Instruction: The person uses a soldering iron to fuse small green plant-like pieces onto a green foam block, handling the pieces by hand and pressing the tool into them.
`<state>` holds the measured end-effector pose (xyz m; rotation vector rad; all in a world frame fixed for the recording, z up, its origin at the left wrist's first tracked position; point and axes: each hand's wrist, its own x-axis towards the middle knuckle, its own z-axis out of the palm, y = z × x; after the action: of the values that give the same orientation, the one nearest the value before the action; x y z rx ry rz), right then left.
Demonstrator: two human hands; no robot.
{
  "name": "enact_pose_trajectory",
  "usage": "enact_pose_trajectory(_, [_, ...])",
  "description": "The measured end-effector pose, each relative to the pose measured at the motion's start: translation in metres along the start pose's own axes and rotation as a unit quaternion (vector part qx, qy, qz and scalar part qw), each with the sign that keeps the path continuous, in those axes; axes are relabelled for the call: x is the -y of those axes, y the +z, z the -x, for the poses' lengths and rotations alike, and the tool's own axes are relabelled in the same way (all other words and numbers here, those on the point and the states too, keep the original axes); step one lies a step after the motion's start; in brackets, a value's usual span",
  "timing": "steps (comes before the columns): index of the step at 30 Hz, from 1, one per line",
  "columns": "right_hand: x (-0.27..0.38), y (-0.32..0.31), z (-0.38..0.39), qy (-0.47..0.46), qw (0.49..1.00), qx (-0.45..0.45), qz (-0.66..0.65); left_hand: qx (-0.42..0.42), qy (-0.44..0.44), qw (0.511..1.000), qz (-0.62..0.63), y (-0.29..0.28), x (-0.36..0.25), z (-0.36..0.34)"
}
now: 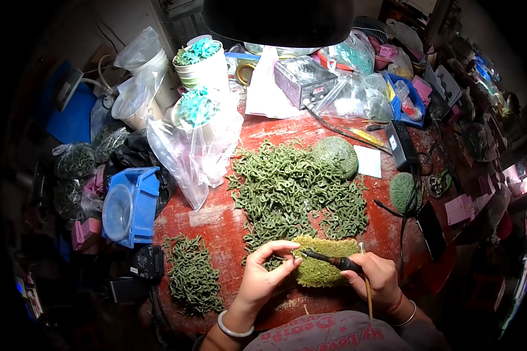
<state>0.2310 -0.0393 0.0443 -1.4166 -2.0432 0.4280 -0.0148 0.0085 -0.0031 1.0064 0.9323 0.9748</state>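
My left hand has thumb and forefinger closed around something too small to make out, at the left end of a fuzzy yellow-green pad. My right hand grips a black pen-like tool, whose tip reaches toward my left fingertips over the pad. A thin wooden stick is also in or against that hand. Just beyond both hands lies a large heap of curly green pieces; a smaller heap sits to the left of my left hand.
A speckled round green object, white paper, oval green pad, phone-like slab and cords lie on the red table. Blue bins stand left; bagged buckets and a grey box behind. A dark lamp hangs above.
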Motion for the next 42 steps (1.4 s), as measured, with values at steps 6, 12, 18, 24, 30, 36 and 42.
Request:
enact_pose_trajectory(6, [0.006, 0.003, -0.007, 0.069, 0.995, -0.019, -0.074, -0.003, 0.016, 1.0, -0.021, 0.001, 0.001, -0.001])
enact_pose_trajectory(12, [0.009, 0.028, -0.028, 0.074, 0.993, 0.005, -0.093, -0.006, 0.008, 0.998, -0.06, -0.001, -0.003, -0.002])
enact_pose_trajectory(18, [0.012, 0.033, -0.036, 0.1, 0.99, 0.034, -0.093, -0.009, -0.033, 0.998, -0.05, 0.001, -0.014, 0.0])
enact_pose_trajectory(24, [0.011, 0.038, -0.041, 0.074, 0.992, 0.013, -0.101, 0.003, -0.091, 0.995, 0.028, -0.006, -0.011, 0.001])
enact_pose_trajectory(30, [0.015, 0.038, -0.048, 0.065, 0.993, -0.005, -0.096, 0.053, -0.08, 0.948, 0.304, -0.011, -0.001, 0.001])
enact_pose_trajectory(36, [0.01, 0.041, -0.044, 0.085, 0.981, -0.023, -0.17, 0.021, -0.119, 0.96, 0.251, -0.01, -0.005, 0.001])
enact_pose_trajectory(42, [0.023, 0.029, -0.048, 0.146, 0.944, 0.012, -0.296, 0.026, -0.124, 0.978, 0.164, -0.002, -0.008, 0.004])
